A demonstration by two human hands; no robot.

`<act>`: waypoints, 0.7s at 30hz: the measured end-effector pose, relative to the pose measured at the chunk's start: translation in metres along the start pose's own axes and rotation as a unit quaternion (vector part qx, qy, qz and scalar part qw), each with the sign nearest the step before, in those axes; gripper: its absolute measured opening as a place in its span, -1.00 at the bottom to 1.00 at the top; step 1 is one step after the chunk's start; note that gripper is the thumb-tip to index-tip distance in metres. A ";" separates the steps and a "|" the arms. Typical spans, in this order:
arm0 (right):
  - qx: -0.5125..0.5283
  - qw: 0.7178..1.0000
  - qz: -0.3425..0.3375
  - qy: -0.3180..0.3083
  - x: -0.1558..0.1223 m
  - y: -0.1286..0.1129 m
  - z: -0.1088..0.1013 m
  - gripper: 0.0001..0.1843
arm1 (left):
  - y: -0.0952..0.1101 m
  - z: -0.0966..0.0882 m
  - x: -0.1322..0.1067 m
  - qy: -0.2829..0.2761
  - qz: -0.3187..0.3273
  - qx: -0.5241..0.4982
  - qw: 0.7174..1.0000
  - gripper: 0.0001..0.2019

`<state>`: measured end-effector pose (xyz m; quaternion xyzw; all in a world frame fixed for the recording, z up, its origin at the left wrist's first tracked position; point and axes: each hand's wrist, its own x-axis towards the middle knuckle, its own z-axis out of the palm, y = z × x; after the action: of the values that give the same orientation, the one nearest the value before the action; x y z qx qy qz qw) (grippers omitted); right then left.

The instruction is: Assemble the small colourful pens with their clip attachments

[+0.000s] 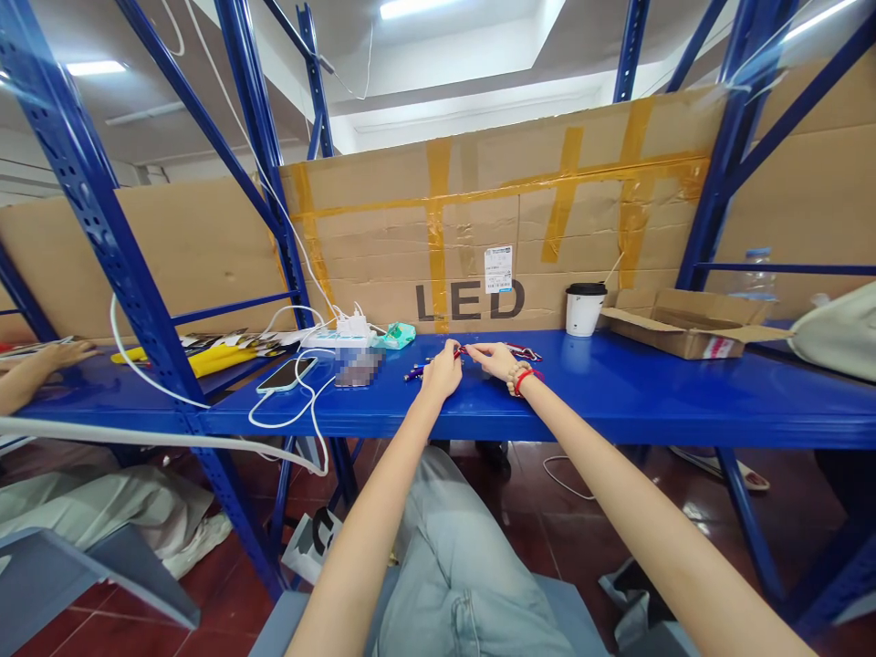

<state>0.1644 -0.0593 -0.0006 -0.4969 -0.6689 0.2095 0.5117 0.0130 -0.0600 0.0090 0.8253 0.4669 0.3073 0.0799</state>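
My left hand (443, 372) is closed in a pinch above the blue tabletop (630, 383). My right hand (497, 359) meets it from the right, fingertips together, with a beaded bracelet and a red band on the wrist. Between the fingertips is a small piece of what looks like a thin dark red cord. More of this red and dark cord (526, 352) lies on the table just past my right hand. Some slim dark blue pieces (414, 372) stick out left of my left hand; their kind is too small to tell.
To the left lie a phone (287, 374), white cables, a power strip (342, 338) and a green packet (397, 336). On the right stand a lidded paper cup (584, 312) and an open cardboard box (684, 333). Another person's hand (65, 354) rests beyond the blue post (130, 246).
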 end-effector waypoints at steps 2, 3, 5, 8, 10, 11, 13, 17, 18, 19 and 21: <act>-0.005 1.000 -0.008 0.016 0.001 0.002 0.000 -0.34 | 0.000 0.000 0.000 0.003 -0.002 -0.013 1.000 -0.70; -0.008 0.999 -0.013 0.034 0.002 0.003 -0.001 -0.35 | 0.000 0.000 0.000 0.004 0.000 -0.018 1.000 -0.69; -0.014 0.997 -0.022 0.071 0.003 0.003 -0.001 -0.38 | -0.001 0.001 0.000 0.004 0.004 -0.023 1.000 -0.69; -0.034 0.997 -0.025 0.061 0.002 0.002 -0.001 -0.44 | -0.002 0.002 0.000 0.000 0.003 -0.023 1.000 -0.71; -0.047 0.998 -0.024 0.034 0.001 0.001 0.000 -0.46 | -0.002 0.002 0.000 -0.002 -0.004 -0.021 1.000 -0.74; -0.050 0.998 -0.021 0.025 0.000 0.000 0.000 -0.45 | -0.001 0.001 0.000 -0.003 -0.007 -0.021 1.000 -0.75; -0.051 0.998 -0.015 0.021 -0.001 0.000 0.000 -0.43 | 0.000 0.001 0.000 -0.005 -0.013 -0.020 1.000 -0.76; -0.063 0.998 -0.022 0.019 0.000 0.001 0.000 -0.39 | 0.001 0.000 0.000 -0.010 -0.020 -0.016 1.000 -0.78; -0.067 0.997 -0.023 0.018 0.000 0.002 0.000 -0.39 | 0.001 0.000 0.000 -0.011 -0.020 -0.016 1.000 -0.78; -0.070 0.997 -0.023 0.016 0.000 0.002 -0.001 -0.38 | 0.001 0.000 0.000 -0.012 -0.020 -0.018 1.000 -0.79; -0.071 0.997 -0.020 0.011 0.000 0.001 -0.001 -0.37 | 0.000 0.001 0.000 -0.008 -0.022 -0.025 0.999 -0.79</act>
<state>0.1655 -0.0588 -0.0010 -0.5207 -0.6863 0.1451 0.4866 0.0136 -0.0595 0.0087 0.8148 0.4764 0.3110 0.1111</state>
